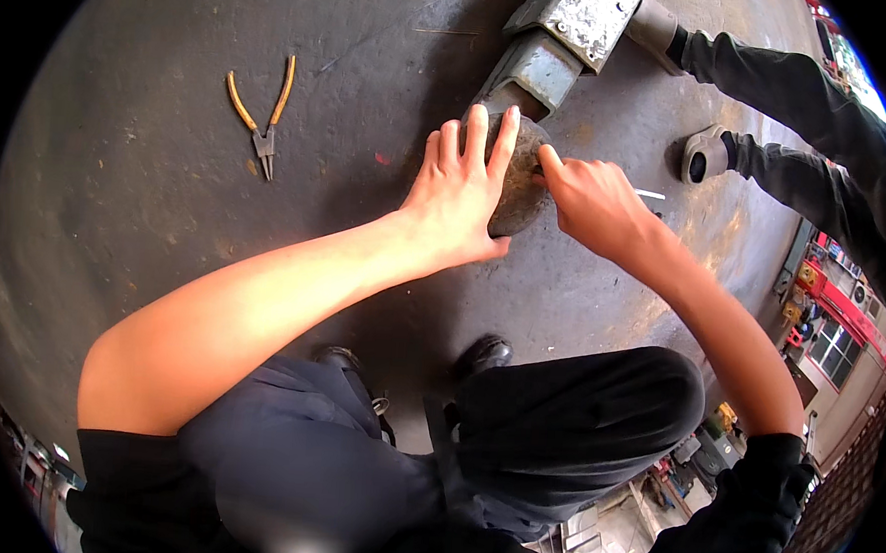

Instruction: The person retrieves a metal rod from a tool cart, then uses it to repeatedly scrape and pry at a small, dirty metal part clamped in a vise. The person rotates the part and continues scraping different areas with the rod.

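A round, worn metal disc [520, 195] stands against the end of a grey steel beam [542, 69]. My left hand [460, 182] grips its left side, the fingers spread along the upper part and the thumb by its lower edge. On the disc's right side my right hand [592, 199] is closed, knuckles up, its thumb and forefinger against the disc. A small dark bit shows at those fingertips; what the hand holds is mostly hidden. Past that hand a thin white strip [651, 193] shows, and I cannot tell whether it belongs to the held thing.
Pliers with yellow handles [261, 117] lie spread on the dark floor [167, 182] to the left. A co-worker's legs and shoes [708, 155] are at the upper right, close to the beam. My knees [596, 415] are bent below my arms. Red equipment [842, 307] stands at the far right.
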Available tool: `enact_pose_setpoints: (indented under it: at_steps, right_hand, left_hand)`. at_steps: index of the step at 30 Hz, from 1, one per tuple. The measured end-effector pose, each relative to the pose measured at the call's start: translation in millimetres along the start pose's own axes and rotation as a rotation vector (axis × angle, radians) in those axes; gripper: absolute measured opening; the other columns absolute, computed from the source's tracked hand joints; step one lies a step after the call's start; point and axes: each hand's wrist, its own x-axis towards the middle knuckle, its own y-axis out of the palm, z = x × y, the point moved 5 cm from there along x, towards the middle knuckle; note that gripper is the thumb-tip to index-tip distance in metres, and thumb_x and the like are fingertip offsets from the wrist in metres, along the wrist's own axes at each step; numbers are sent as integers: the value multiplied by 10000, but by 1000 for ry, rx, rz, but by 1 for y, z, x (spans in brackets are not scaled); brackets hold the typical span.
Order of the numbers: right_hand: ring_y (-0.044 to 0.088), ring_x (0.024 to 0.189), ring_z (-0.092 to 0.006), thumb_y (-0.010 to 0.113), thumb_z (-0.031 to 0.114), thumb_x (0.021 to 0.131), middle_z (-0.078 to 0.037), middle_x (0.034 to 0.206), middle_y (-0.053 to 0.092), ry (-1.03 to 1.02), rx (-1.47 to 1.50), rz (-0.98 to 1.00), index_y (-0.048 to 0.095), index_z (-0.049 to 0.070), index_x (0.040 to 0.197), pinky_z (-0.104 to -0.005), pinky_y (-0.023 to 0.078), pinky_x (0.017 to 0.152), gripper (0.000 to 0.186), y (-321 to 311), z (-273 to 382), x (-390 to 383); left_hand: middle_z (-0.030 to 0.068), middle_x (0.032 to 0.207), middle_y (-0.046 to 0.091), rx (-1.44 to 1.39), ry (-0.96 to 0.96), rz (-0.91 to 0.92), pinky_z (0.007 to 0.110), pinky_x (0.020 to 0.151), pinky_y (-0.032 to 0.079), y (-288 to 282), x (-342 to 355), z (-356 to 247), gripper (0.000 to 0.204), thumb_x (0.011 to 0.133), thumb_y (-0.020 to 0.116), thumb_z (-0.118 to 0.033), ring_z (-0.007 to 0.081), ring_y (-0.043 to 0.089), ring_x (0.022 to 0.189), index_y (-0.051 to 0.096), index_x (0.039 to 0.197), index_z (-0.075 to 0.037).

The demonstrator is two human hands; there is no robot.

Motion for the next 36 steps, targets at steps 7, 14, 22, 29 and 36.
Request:
enact_pose_setpoints:
  at_steps: [7, 14, 22, 29, 36]
  right_hand:
    - [616, 791, -412, 628, 68, 873, -248, 874, 599, -65, 311, -218, 439, -7, 1057, -460, 500, 686, 274, -17, -3, -17]
    - [612, 866, -353, 619, 206, 920, -189, 904, 606, -45, 317, -318, 528, 0, 1020, -427, 487, 759, 247, -1, -66, -63]
    - [575, 787, -359, 538, 227, 989, -176, 818, 560, 3, 97, -538, 503, -3, 911, -429, 467, 700, 245, 15, -87, -88]
    - [598, 858, -361, 561, 248, 960, -162, 821, 602, -37, -78, -533, 491, 0, 911, -464, 479, 777, 262, 23, -81, -88]
    - [634, 800, -372, 608, 189, 851, -165, 792, 618, 160, 17, -609, 505, 19, 883, -452, 510, 769, 202, 37, -68, -93]
  left_hand:
    - [324, 1414, 194, -3, -5, -2, 560, 1044, 336, 0, 3, -3, 1303, 595, 863, -407, 462, 349, 1210, 42, 1505, 35]
    - [325, 1412, 194, 100, -5, 11, 592, 1081, 249, 2, -1, 1, 1320, 629, 824, -520, 478, 315, 1254, 3, 1506, 27]
    - [321, 1462, 213, 367, 82, -96, 593, 1144, 106, -3, 11, -16, 1254, 692, 663, -749, 456, 176, 1403, 136, 1468, 83]
    - [191, 1363, 441, 269, 348, -164, 474, 1107, 294, -8, 26, -18, 943, 742, 690, -628, 342, 385, 1325, 402, 1384, 0]
    - [127, 1310, 497, 221, 381, -142, 453, 1050, 334, -10, 35, -22, 829, 746, 722, -543, 307, 458, 1243, 449, 1352, -47]
